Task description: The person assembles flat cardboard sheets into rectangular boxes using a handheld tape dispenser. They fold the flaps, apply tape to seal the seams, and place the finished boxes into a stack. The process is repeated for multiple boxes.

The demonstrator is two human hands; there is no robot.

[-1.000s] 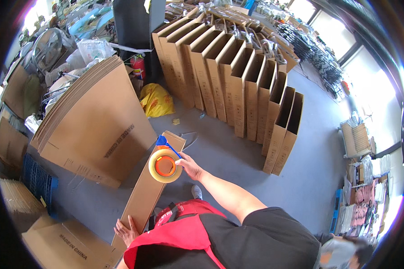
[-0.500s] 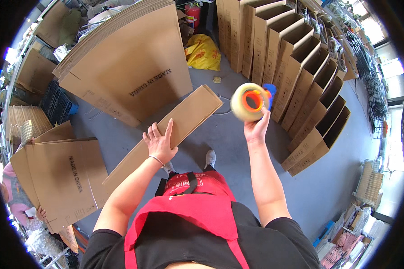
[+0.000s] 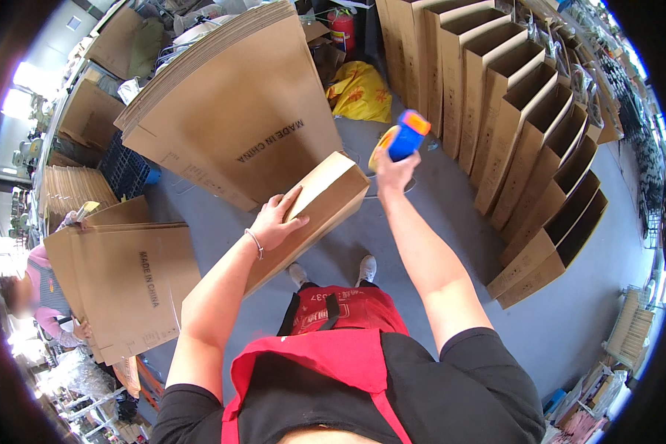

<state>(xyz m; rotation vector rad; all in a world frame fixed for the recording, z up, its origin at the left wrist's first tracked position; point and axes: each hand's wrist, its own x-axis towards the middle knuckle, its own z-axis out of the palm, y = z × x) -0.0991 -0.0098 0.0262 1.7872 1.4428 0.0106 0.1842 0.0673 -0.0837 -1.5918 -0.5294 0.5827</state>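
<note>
A long, narrow brown cardboard box stands in front of me at a slant, its far end raised toward the upper right. My left hand grips the box near its upper edge, fingers along the top and thumb pressed on the near side. In my right hand is a tape dispenser, blue with an orange front end, and the yellowish tape roll shows on its left side. The dispenser is just beyond the box's far end, apart from it. The box's lower end is partly hidden by my left forearm.
A large stack of flat cardboard leans beyond the box. Several open boxes stand in a row at right. A yellow bag and red extinguisher are at the back. At left, a co-worker handles other cardboard.
My right hand has moved left toward the box, and the dispenser has turned from showing its roll to showing its blue body. The box is tipped, with more of its side visible.
</note>
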